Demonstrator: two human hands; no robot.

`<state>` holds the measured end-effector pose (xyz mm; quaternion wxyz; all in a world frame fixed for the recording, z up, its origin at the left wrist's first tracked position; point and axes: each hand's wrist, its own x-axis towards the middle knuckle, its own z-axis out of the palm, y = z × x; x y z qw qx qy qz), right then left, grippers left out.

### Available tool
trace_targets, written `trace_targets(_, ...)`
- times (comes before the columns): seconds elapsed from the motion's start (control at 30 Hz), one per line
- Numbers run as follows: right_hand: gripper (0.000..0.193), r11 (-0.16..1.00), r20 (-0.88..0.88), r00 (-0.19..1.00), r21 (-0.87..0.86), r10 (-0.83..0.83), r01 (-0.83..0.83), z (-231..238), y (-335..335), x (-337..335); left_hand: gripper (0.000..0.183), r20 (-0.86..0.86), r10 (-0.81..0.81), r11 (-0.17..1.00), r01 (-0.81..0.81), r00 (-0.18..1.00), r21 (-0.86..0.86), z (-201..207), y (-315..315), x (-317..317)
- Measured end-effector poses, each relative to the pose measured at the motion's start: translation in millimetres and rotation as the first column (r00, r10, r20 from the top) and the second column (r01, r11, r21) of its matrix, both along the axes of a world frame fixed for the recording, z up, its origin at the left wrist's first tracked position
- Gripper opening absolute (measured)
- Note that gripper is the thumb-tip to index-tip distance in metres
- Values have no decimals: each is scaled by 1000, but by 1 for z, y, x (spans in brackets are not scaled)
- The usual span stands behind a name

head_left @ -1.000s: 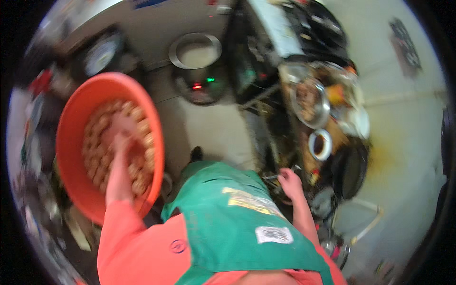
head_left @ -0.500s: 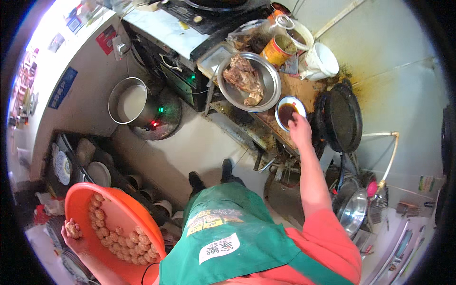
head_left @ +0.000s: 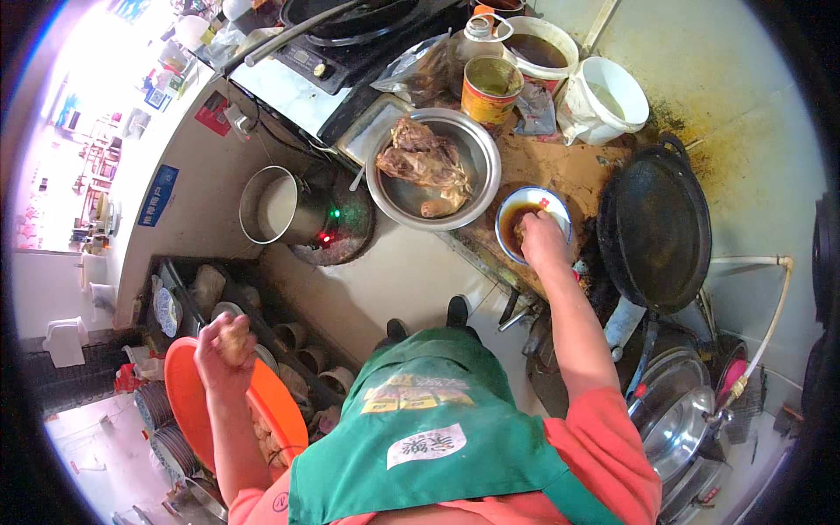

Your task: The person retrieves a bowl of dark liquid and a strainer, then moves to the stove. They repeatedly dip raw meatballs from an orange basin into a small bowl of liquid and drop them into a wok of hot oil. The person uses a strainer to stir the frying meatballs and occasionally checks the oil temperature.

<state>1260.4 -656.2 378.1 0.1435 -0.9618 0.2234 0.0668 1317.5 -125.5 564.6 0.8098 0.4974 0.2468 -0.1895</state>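
My left hand [head_left: 224, 360] is raised beside the orange tub [head_left: 282, 398], its fingers closed round a meatball [head_left: 234, 341]. More meatballs [head_left: 264, 435] lie in the tub, mostly hidden behind my forearm. At the right, the fingers of my right hand [head_left: 544, 240] are bent together and dip into a white bowl [head_left: 564, 212] with a blue rim and dark brown liquid. The fingertips are down in the bowl, so what they hold, if anything, is hidden. Left of the bowl, a steel basin [head_left: 486, 179] contains large pieces of cooked meat [head_left: 424, 162].
Behind the bowl stand an open yellow-red can [head_left: 492, 92] and white buckets [head_left: 604, 105]. A black pan [head_left: 661, 232] leans at the wall. A steel pot [head_left: 271, 206] with whitish contents sits on a low burner at the left. Stacked dishes [head_left: 175, 451] are at the lower left.
My left hand has lifted with the meatball from the tub's outer left side to above its far rim. My right hand's fingers have gone deeper into the bowl. The whole view has shifted.
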Motion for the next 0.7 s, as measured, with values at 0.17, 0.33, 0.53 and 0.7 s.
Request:
trace_targets(0.17,24,991,-114,986,-76,-119,111,4,7,-1,16,-167,-163,986,157,972,-48,-28,-85,26)
trace_targets(0.33,17,990,35,998,-130,-51,55,-16,10,14,15,-236,-319,939,273,918,-206,-62,-160,50)
trace_targets(0.53,10,955,290,910,99,-297,280,12,10,-1,19,-166,-602,786,543,781,-295,-101,-252,58)
trace_targets(0.7,3,950,767,560,261,-313,173,82,40,-18,28,-120,-620,769,571,775,-288,-108,-334,49)
